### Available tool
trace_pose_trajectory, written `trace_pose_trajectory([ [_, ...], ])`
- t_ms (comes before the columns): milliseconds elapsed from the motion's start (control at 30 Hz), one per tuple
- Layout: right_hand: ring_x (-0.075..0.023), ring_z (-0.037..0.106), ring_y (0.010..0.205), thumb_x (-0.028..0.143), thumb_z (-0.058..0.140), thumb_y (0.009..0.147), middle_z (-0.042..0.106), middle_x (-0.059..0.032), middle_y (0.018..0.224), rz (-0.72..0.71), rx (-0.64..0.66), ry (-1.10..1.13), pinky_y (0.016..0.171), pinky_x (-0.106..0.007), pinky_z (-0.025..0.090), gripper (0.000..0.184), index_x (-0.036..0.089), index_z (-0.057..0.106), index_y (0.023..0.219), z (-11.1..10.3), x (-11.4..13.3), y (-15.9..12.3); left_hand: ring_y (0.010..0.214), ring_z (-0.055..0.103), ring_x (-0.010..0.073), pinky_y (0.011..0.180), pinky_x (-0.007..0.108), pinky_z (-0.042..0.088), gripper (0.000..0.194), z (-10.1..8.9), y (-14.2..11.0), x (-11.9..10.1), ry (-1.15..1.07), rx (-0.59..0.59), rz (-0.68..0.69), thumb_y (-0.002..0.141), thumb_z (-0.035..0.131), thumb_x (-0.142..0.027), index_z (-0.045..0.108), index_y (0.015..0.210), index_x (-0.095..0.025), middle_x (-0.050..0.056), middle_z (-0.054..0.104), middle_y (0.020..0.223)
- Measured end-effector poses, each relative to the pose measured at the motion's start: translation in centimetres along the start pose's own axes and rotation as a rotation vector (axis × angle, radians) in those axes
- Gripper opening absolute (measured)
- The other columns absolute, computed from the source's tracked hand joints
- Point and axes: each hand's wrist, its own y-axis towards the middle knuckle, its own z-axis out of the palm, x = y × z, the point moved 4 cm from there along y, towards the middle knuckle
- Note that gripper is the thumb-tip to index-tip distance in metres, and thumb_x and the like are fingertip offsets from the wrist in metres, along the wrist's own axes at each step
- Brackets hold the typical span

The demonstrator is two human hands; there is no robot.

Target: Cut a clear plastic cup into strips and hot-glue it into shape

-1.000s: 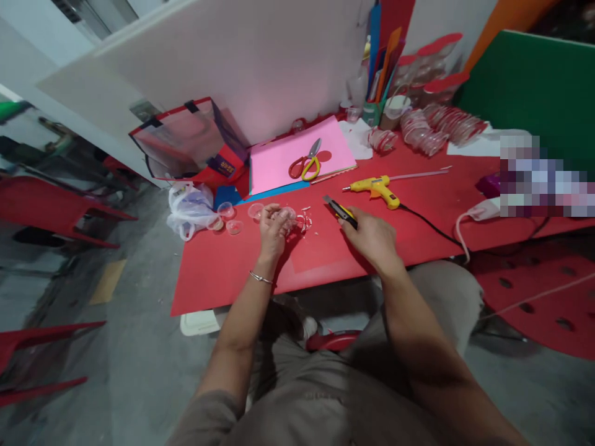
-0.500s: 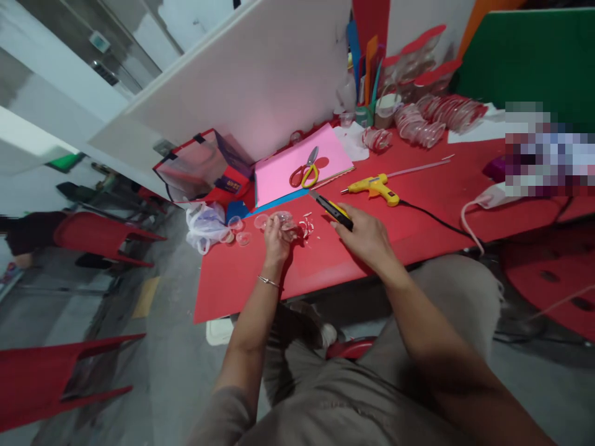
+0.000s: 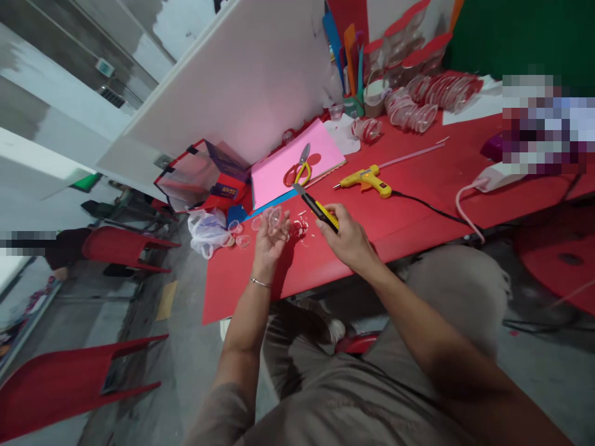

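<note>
My left hand (image 3: 268,238) is raised a little above the red table (image 3: 418,186), palm up, its fingers curled round a small clear plastic cup (image 3: 275,217). My right hand (image 3: 349,238) grips a yellow and black utility knife (image 3: 318,210) with the blade out, pointing up and left toward the cup. Small clear plastic scraps (image 3: 300,228) lie on the table between the two hands. More clear cups (image 3: 239,234) sit just left of my left hand.
Pink paper (image 3: 290,164) carries red and yellow scissors (image 3: 300,168). A yellow glue gun (image 3: 365,179) with a black cord lies behind my right hand. Stacked clear cups (image 3: 427,102), a white plastic bag (image 3: 204,230), a red-framed box (image 3: 199,176) and red chairs (image 3: 125,248) surround the table.
My left hand has lifted the cup and turned it palm up. My right hand has brought the knife closer to it. The view has swung right and tilted.
</note>
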Motion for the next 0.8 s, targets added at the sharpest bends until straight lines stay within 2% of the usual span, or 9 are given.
trace_pose_trajectory([
  [133, -0.0283, 0.076, 0.091, 0.045, 0.060, 0.097, 0.080, -0.0089, 0.106, 0.049, 0.102, -0.027, 0.076, -0.036, 0.054, 0.038, 0.024, 0.062, 0.129, 1.4, -0.1, -0.1, 0.117, 0.074, 0.0238, 0.093, 0.035, 0.062, 0.034, 0.8, -0.2, -0.2, -0.103, -0.022, -0.068, 0.102, 0.063, -0.053, 0.070, 0.104, -0.021, 0.010, 0.078, 0.119],
  [233, -0.0297, 0.076, 0.096, 0.042, 0.059, 0.099, 0.080, -0.0098, 0.112, 0.015, 0.144, -0.073, 0.080, -0.038, 0.054, 0.038, 0.024, 0.062, 0.132, 2.0, 0.3, -0.3, 0.101, 0.076, 0.0206, 0.081, 0.030, 0.062, 0.042, 1.4, 0.1, 0.2, -0.157, -0.038, -0.118, 0.105, 0.053, -0.058, 0.069, 0.101, -0.019, 0.008, 0.078, 0.102],
  [367, -0.0288, 0.074, 0.111, 0.045, 0.055, 0.104, 0.077, -0.0104, 0.129, -0.087, 0.083, -0.074, 0.092, -0.039, 0.055, 0.038, 0.024, 0.065, 0.135, 2.2, 0.3, -0.3, 0.070, 0.065, 0.0119, 0.056, 0.020, 0.048, 0.044, 2.3, 0.9, 1.1, -0.202, -0.027, -0.142, 0.103, 0.054, -0.063, 0.069, 0.097, -0.022, 0.005, 0.073, 0.086],
  [467, -0.0254, 0.072, 0.114, 0.044, 0.046, 0.110, 0.075, -0.0105, 0.131, -0.156, 0.033, -0.113, 0.094, -0.036, 0.055, 0.042, 0.024, 0.065, 0.142, 2.3, 0.0, -0.2, 0.062, 0.056, 0.0098, 0.048, 0.018, 0.040, 0.044, 2.8, 1.1, 1.5, -0.208, -0.039, -0.158, 0.102, 0.056, -0.064, 0.070, 0.097, -0.022, 0.006, 0.072, 0.086],
  [633, -0.0202, 0.070, 0.091, 0.045, 0.050, 0.110, 0.075, -0.0087, 0.107, -0.275, -0.064, -0.329, 0.074, -0.030, 0.050, 0.042, 0.029, 0.068, 0.144, 2.8, -0.6, 0.2, 0.068, 0.063, 0.0106, 0.054, 0.018, 0.046, 0.047, 2.7, 0.8, 1.9, -0.283, -0.101, -0.192, 0.107, 0.048, -0.059, 0.068, 0.096, -0.018, 0.005, 0.070, 0.084],
  [733, -0.0195, 0.068, 0.089, 0.044, 0.054, 0.108, 0.074, -0.0083, 0.105, -0.350, -0.090, -0.355, 0.070, -0.030, 0.048, 0.040, 0.031, 0.070, 0.142, 3.7, -0.8, 0.5, 0.066, 0.064, 0.0100, 0.060, 0.019, 0.051, 0.045, 1.9, 0.9, 1.9, -0.256, -0.124, -0.136, 0.109, 0.044, -0.055, 0.069, 0.096, -0.020, 0.003, 0.071, 0.081],
  [800, -0.0194, 0.068, 0.091, 0.043, 0.055, 0.108, 0.075, -0.0083, 0.106, -0.360, -0.073, -0.323, 0.072, -0.030, 0.050, 0.040, 0.030, 0.070, 0.142, 4.3, -0.9, 0.6, 0.067, 0.066, 0.0106, 0.062, 0.021, 0.053, 0.047, 1.3, 1.0, 1.9, -0.153, -0.113, -0.095, 0.108, 0.044, -0.060, 0.071, 0.100, -0.022, 0.003, 0.074, 0.087],
])
